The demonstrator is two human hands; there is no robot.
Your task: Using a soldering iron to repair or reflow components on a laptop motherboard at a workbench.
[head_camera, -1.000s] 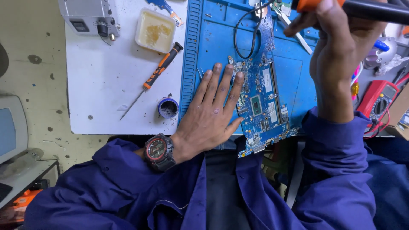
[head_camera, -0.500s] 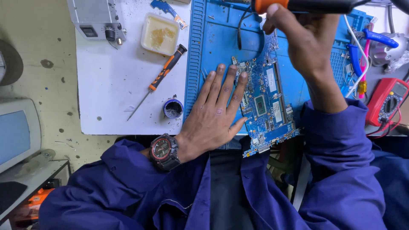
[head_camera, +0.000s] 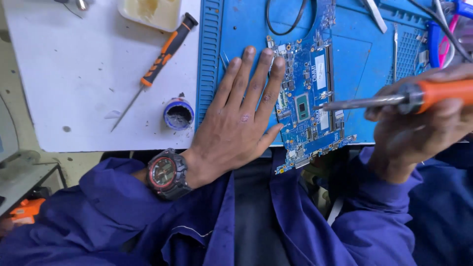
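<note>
— Since half a second ago the right hand [head_camera: 419,128] has dropped from the top edge to about three o'clock, bringing the soldering iron [head_camera: 394,100] down with it; the left hand [head_camera: 241,123] has stayed flat.

— Going left to right, what lies out?

— One orange-handled screwdriver [head_camera: 160,61] at ten o'clock on the white table [head_camera: 74,74]; one small blue pot [head_camera: 178,114] just beside the blue mat [head_camera: 246,24]; then the left hand, fingers spread and pressed flat, half on the mat and half on the one blue circuit board [head_camera: 308,98] at the centre.

— And the iron?

— Right hand's fingers closed round the orange handle, metal tip just over the board's chip; whether it touches I cannot tell.

— How would that board handle?

— Light, thin, stiff and fragile, I'd judge; best steadied by its bare edges, not the parts. Tweezers [head_camera: 374,15] at one o'clock, perhaps one pair.
</note>
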